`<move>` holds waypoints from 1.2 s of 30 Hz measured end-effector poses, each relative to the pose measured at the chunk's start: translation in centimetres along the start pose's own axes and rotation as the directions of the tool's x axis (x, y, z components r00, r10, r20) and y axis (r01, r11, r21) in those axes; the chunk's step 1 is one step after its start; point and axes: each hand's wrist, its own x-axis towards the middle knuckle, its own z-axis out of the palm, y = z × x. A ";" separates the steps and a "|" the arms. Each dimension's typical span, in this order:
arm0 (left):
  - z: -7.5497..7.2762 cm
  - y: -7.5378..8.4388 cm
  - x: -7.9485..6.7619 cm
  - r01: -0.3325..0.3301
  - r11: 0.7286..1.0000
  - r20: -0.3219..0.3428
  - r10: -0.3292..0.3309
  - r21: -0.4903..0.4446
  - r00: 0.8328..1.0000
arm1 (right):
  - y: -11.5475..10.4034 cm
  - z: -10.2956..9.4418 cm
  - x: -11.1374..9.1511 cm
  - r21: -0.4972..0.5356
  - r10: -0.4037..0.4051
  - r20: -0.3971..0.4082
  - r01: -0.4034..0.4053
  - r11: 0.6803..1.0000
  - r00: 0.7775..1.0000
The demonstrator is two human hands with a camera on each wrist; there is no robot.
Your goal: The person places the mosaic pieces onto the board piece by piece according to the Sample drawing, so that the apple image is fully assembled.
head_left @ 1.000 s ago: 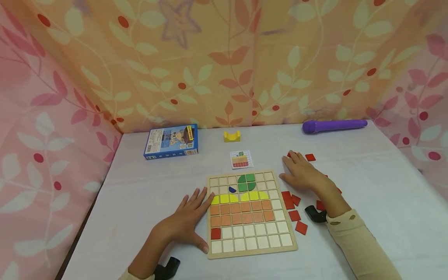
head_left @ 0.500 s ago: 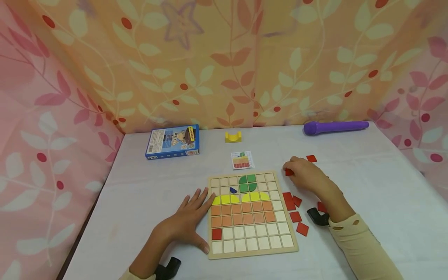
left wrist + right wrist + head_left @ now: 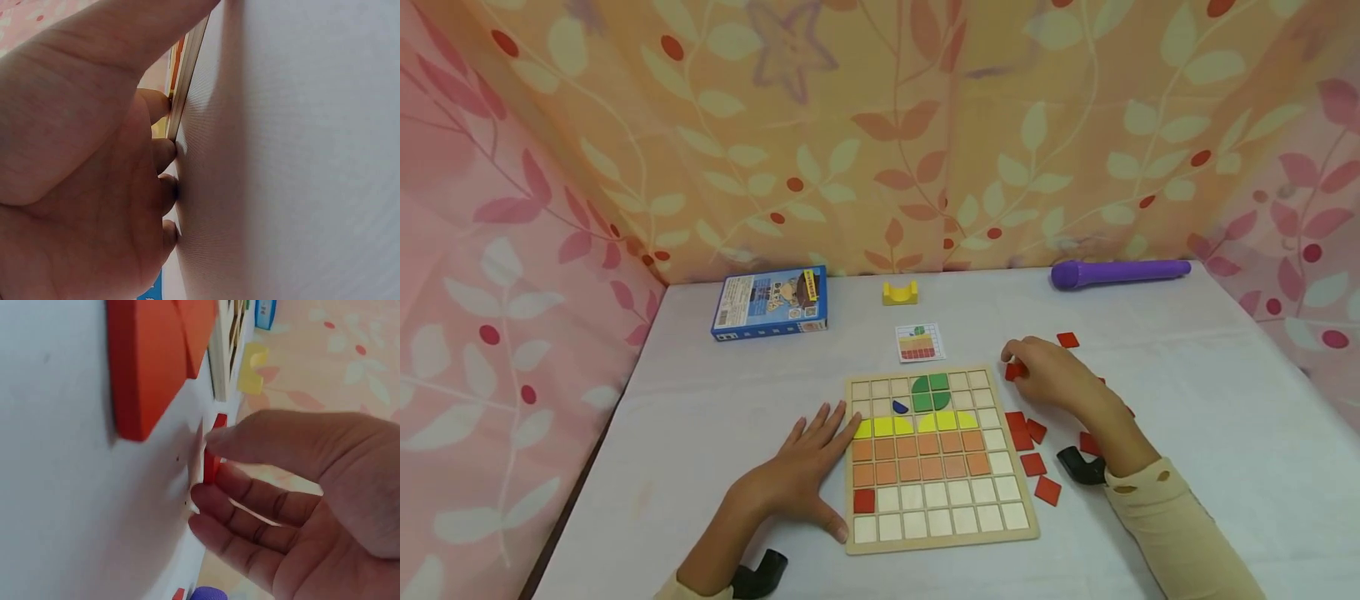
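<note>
A wooden grid board [image 3: 942,546] lies on the white cloth, with green, blue, yellow, orange and one red piece set in its cells. My left hand [image 3: 801,471] rests at the board's left edge, fingers spread, thumb by the near corner; in the left wrist view the fingertips [image 3: 165,153] meet the cloth along the board's side. Beyond the board's far right corner, my right hand [image 3: 1051,375] pinches a red square tile [image 3: 212,453] between thumb and fingers, close over the cloth. In the head view part of that tile shows below the fingertips.
Several loose red tiles [image 3: 1047,490] are scattered right of the board, some partly hidden by the right arm. A pattern card [image 3: 919,342] lies behind the board. Farther back are a blue box [image 3: 769,304], a yellow notched block [image 3: 899,293] and a purple microphone-shaped object [image 3: 1120,273].
My right hand has gone from reaching fingers over a red tile to pinching it, and has drawn it nearer the board. The left hand stays at the board's edge.
</note>
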 end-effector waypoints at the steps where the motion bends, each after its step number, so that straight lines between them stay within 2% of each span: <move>1: 0.0 0.0 0.0 -0.002 1.000 0.000 0.002 -0.001 1.000 | -0.1 0.0 0.0 0.015 -0.007 0.005 0.007 1.000 1.000; 11: -0.2 0.1 0.0 -0.001 1.000 -0.004 0.001 -0.001 1.000 | -2.1 0.5 -1.5 0.091 -0.067 -0.002 0.067 0.994 0.998; 20: -0.2 0.2 -0.1 -0.010 1.000 -0.007 0.010 -0.004 1.000 | -5.4 1.8 -3.2 0.084 -0.197 -0.011 0.197 0.977 0.980; 23: -0.2 0.2 0.0 -0.003 1.000 -0.004 0.003 -0.008 1.000 | -6.7 2.4 -3.6 0.075 -0.270 -0.021 0.270 0.960 0.963; 28: -0.1 0.2 0.0 0.004 1.000 -0.002 -0.004 -0.011 1.000 | -8.8 3.9 -4.1 0.058 -0.424 -0.044 0.426 0.903 0.904; 31: -0.1 0.1 0.0 0.003 1.000 -0.001 -0.003 -0.009 1.000 | -10.2 4.8 -4.4 0.053 -0.469 -0.025 0.469 0.881 0.883; 36: -0.2 0.2 -0.1 0.004 1.000 0.005 -0.004 -0.014 1.000 | -12.5 5.9 -4.8 0.060 -0.497 0.045 0.494 0.867 0.867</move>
